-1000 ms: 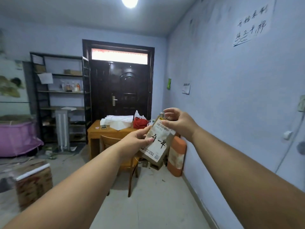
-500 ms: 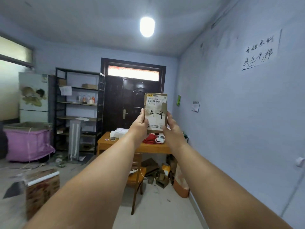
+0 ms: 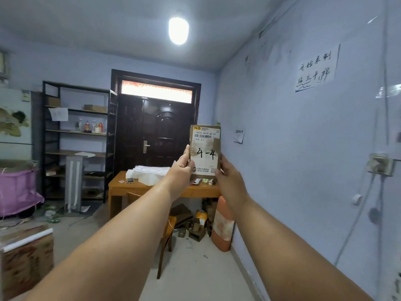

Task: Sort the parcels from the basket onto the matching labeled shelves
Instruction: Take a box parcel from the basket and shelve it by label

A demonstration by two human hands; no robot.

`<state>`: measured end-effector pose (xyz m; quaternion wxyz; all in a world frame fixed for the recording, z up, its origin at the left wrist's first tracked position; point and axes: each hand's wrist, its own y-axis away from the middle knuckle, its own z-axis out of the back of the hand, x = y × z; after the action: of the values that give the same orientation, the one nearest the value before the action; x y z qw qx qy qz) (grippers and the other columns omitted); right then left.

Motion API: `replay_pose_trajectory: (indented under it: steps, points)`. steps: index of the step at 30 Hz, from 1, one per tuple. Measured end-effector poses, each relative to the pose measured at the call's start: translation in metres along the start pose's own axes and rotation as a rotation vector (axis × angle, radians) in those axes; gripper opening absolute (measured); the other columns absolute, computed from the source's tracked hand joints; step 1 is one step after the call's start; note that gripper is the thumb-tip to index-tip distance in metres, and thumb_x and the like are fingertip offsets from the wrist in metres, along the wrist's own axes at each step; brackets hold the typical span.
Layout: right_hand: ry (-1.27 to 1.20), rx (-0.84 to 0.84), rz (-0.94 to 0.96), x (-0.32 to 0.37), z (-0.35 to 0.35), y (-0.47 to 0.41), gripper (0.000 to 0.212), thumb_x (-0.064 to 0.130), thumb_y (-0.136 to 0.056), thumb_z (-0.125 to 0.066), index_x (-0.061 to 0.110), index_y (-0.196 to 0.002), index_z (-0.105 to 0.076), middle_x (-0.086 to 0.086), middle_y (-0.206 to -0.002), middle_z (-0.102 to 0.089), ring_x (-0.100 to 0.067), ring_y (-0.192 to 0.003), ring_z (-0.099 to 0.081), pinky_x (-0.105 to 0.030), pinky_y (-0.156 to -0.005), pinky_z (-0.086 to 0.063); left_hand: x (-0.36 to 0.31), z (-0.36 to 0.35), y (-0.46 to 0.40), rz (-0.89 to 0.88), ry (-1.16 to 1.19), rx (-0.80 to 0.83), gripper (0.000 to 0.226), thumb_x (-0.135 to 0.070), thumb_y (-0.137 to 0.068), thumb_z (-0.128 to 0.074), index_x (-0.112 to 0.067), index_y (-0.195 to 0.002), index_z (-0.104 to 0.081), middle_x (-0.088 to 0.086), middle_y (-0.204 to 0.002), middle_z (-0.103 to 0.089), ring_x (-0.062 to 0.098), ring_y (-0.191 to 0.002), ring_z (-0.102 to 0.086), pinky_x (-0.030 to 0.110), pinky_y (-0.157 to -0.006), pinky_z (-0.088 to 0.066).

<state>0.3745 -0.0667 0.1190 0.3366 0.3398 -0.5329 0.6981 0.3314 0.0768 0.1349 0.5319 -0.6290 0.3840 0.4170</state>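
Both hands, left hand (image 3: pixel 181 165) and right hand (image 3: pixel 227 178), now grip the parcel (image 3: pixel 205 152) raised upright, its "4-4" mark readable for choosing the shelf (image 3: pixel 76 131).

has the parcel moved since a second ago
Yes. The parcel went from tilted low beside the table up to upright before the door.
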Motion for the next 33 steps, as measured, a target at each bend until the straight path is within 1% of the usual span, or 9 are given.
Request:
replay_pose_trajectory:
  steps: [6, 11, 16, 18, 22, 26, 28, 30, 33]
  points:
    - [0.128, -0.172, -0.013, 0.013, 0.064, 0.061, 0.044, 0.024, -0.098, -0.045, 0.057, -0.126, -0.05, 0.015, -0.124, -0.064, -0.014, -0.117, -0.06, -0.039, -0.098, -0.052, 0.008, -0.065, 0.02, 0.032, 0.102, 0.253, 0.055, -0.014, -0.104, -0.035, -0.041, -0.15, -0.022, 0.005, -0.131, -0.056, 0.026, -0.116, -0.058, 0.039, -0.096, -0.051]
    - [0.215, -0.504, -0.184, 0.029, 0.119, 0.164, 0.053, 0.013, -0.1, -0.044, 0.047, -0.141, -0.042, 0.008, -0.131, -0.059, -0.013, -0.121, -0.056, -0.036, -0.106, -0.046, 0.021, -0.142, 0.077, 0.059, 0.158, 0.542, 0.051, -0.009, -0.105, -0.03, -0.04, -0.146, -0.032, 0.0, -0.126, -0.056, 0.017, -0.106, -0.056, 0.028, -0.083, -0.048]
    - [0.303, -0.783, -0.361, 0.071, 0.159, 0.301, 0.052, 0.015, -0.1, -0.047, 0.042, -0.145, -0.039, 0.009, -0.119, -0.064, -0.017, -0.11, -0.062, -0.029, -0.092, -0.05, 0.027, -0.215, 0.175, 0.065, 0.174, 0.843, 0.053, -0.008, -0.105, -0.03, -0.054, -0.131, -0.037, -0.015, -0.118, -0.059, 0.006, -0.101, -0.06, 0.022, -0.078, -0.05]
    - [0.354, -0.877, -0.417, 0.097, 0.177, 0.352, 0.053, 0.013, -0.099, -0.049, 0.035, -0.146, -0.039, 0.009, -0.123, -0.061, -0.011, -0.106, -0.058, -0.023, -0.088, -0.044, 0.017, -0.242, 0.221, 0.066, 0.203, 0.952, 0.053, -0.009, -0.105, -0.03, -0.055, -0.131, -0.035, -0.019, -0.113, -0.06, 0.002, -0.098, -0.061, 0.019, -0.075, -0.05]
    - [0.438, -1.023, -0.429, 0.148, 0.208, 0.436, 0.054, 0.009, -0.097, -0.054, 0.029, -0.146, -0.042, 0.007, -0.135, -0.057, -0.007, -0.115, -0.054, -0.02, -0.092, -0.041, -0.006, -0.29, 0.299, 0.03, 0.22, 1.089, 0.052, -0.016, -0.105, -0.035, -0.055, -0.139, -0.031, -0.011, -0.114, -0.064, 0.01, -0.094, -0.059, 0.026, -0.08, -0.046]
    - [0.502, -1.117, -0.45, 0.187, 0.223, 0.518, 0.056, 0.009, -0.096, -0.057, 0.025, -0.146, -0.041, 0.008, -0.133, -0.056, -0.006, -0.11, -0.053, -0.019, -0.09, -0.04, -0.022, -0.328, 0.374, -0.049, 0.235, 1.175, 0.057, -0.009, -0.104, -0.035, -0.048, -0.143, -0.024, -0.009, -0.088, -0.059, 0.007, -0.071, -0.047, 0.02, -0.066, -0.04]
    - [0.534, -1.143, -0.479, 0.201, 0.233, 0.564, 0.057, 0.011, -0.095, -0.059, 0.026, -0.147, -0.04, 0.007, -0.138, -0.055, -0.006, -0.113, -0.053, -0.02, -0.091, -0.04, -0.023, -0.346, 0.415, -0.057, 0.242, 1.222, 0.056, -0.011, -0.104, -0.037, -0.048, -0.143, -0.025, -0.005, -0.095, -0.06, 0.007, -0.072, -0.05, 0.02, -0.063, -0.041]
    - [0.568, -1.172, -0.504, 0.216, 0.244, 0.612, 0.058, 0.011, -0.095, -0.059, 0.028, -0.146, -0.04, 0.011, -0.137, -0.055, -0.007, -0.116, -0.054, -0.022, -0.093, -0.042, -0.025, -0.363, 0.459, -0.075, 0.244, 1.277, 0.054, -0.014, -0.103, -0.039, -0.053, -0.139, -0.028, 0.001, -0.108, -0.062, 0.012, -0.084, -0.054, 0.027, -0.073, -0.045]
    - [0.579, -1.219, -0.555, 0.246, 0.264, 0.694, 0.058, 0.009, -0.096, -0.056, 0.034, -0.146, -0.04, 0.013, -0.132, -0.057, -0.008, -0.112, -0.056, -0.026, -0.092, -0.049, -0.039, -0.388, 0.542, -0.048, 0.242, 1.392, 0.055, -0.011, -0.101, -0.04, -0.05, -0.139, -0.032, -0.011, -0.117, -0.064, 0.01, -0.099, -0.057, 0.028, -0.085, -0.046]
